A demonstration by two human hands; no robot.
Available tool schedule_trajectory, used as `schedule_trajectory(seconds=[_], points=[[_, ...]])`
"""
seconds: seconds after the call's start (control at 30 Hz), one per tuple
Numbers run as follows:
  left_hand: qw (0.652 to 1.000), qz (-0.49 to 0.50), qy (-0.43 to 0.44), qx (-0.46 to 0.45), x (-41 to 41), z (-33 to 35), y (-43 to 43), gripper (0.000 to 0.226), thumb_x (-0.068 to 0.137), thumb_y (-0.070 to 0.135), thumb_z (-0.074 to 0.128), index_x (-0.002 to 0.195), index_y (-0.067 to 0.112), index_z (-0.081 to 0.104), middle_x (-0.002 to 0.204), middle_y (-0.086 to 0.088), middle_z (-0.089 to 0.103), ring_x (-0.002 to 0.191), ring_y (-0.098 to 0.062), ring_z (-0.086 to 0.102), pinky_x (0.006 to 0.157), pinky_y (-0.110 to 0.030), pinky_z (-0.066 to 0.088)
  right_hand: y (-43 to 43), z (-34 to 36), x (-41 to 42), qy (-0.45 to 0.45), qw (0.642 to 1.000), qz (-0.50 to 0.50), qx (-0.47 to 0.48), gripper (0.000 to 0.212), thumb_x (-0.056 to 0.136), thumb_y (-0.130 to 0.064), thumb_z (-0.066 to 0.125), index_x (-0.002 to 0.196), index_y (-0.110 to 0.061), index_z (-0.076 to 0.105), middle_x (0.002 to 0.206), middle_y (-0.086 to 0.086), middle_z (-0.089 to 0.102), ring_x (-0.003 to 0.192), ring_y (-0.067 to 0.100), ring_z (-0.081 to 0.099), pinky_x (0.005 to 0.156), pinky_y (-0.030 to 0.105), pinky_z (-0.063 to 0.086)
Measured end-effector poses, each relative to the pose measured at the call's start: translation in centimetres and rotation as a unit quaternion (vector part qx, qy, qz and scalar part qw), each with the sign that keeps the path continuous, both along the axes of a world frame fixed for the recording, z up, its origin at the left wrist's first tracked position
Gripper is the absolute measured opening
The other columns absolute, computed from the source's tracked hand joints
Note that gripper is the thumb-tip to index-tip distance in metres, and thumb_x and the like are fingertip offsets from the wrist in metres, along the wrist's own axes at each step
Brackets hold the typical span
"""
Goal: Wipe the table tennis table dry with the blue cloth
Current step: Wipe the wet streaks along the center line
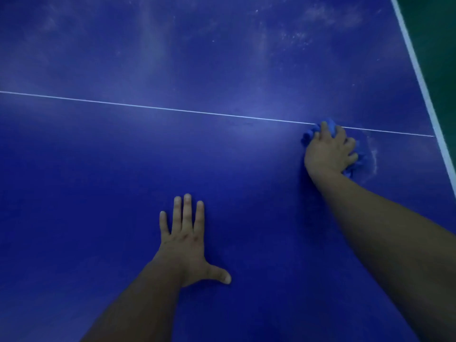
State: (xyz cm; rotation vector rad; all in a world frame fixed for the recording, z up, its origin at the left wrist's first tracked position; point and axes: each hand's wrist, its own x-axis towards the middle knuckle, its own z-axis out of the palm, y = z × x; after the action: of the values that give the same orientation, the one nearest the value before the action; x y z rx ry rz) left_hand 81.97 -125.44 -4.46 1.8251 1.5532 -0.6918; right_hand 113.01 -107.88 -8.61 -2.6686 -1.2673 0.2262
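The blue table tennis table fills the view, crossed by a thin white centre line. My right hand grips the bunched blue cloth and presses it onto the table at the right, right on the centre line. Most of the cloth is hidden under that hand. My left hand lies flat on the table near the middle, fingers straight and thumb spread out. Pale wet smears show just right of the cloth.
The table's white edge stripe runs down the right side, with green floor beyond it. Whitish streaks and specks mark the far half of the table past the centre line.
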Motion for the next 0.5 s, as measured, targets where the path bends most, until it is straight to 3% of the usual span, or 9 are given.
schedule_trajectory(seconds=[0.13, 0.27, 0.37, 0.43, 0.5], points=[[1.000, 0.002, -0.002, -0.006, 0.1, 0.0, -0.1, 0.165, 0.039, 0.104, 0.051, 0.133, 0.018, -0.053, 0.133, -0.008, -0.065, 0.123, -0.030, -0.061, 0.111, -0.065, -0.023, -4.3, -0.3, -4.1, 0.018, 1.000, -0.017, 0.003, 0.042, 0.106, -0.041, 0.038, 0.148, -0.038, 0.043, 0.162, -0.002, 0.028, 0.144, 0.035, 0.024, 0.112, 0.057, 0.019], [1.000, 0.007, 0.004, -0.001, 0.0, 0.0, -0.1, 0.166, 0.036, 0.105, 0.050, 0.133, 0.018, -0.053, 0.133, -0.008, -0.065, 0.124, -0.030, -0.060, 0.112, -0.065, -0.022, -7.9, -0.8, -14.7, 0.001, 0.978, 0.206, 0.030, 0.043, 0.098, -0.040, 0.048, 0.141, -0.037, 0.054, 0.155, 0.000, 0.043, 0.135, 0.037, 0.038, 0.104, 0.060, 0.030], [1.000, 0.008, 0.002, 0.007, 0.2, -0.1, 0.0, 0.166, 0.034, 0.106, 0.048, 0.133, 0.018, -0.053, 0.134, -0.008, -0.065, 0.126, -0.030, -0.059, 0.112, -0.064, -0.023, -7.0, -0.9, -18.7, 0.002, 0.940, 0.340, 0.012, 0.044, 0.101, -0.043, 0.044, 0.144, -0.037, 0.047, 0.157, -0.002, 0.038, 0.139, 0.034, 0.034, 0.105, 0.061, 0.028], [1.000, 0.006, 0.002, 0.015, 0.1, -0.1, -0.1, 0.167, 0.035, 0.106, 0.048, 0.136, 0.017, -0.050, 0.136, -0.008, -0.063, 0.126, -0.030, -0.058, 0.112, -0.064, -0.023, -4.3, -0.9, -17.0, -0.002, 0.947, 0.320, -0.003, 0.047, 0.102, -0.050, 0.037, 0.148, -0.042, 0.040, 0.161, -0.007, 0.029, 0.144, 0.031, 0.026, 0.110, 0.059, 0.020], [1.000, 0.006, 0.001, 0.015, 0.0, -0.3, -0.2, 0.166, 0.036, 0.105, 0.049, 0.138, 0.017, -0.049, 0.138, -0.009, -0.062, 0.126, -0.030, -0.059, 0.111, -0.064, -0.024, -2.1, -1.1, -12.5, -0.021, 0.974, 0.226, -0.007, 0.051, 0.101, -0.055, 0.035, 0.150, -0.044, 0.036, 0.162, -0.008, 0.028, 0.146, 0.032, 0.024, 0.113, 0.059, 0.017]])
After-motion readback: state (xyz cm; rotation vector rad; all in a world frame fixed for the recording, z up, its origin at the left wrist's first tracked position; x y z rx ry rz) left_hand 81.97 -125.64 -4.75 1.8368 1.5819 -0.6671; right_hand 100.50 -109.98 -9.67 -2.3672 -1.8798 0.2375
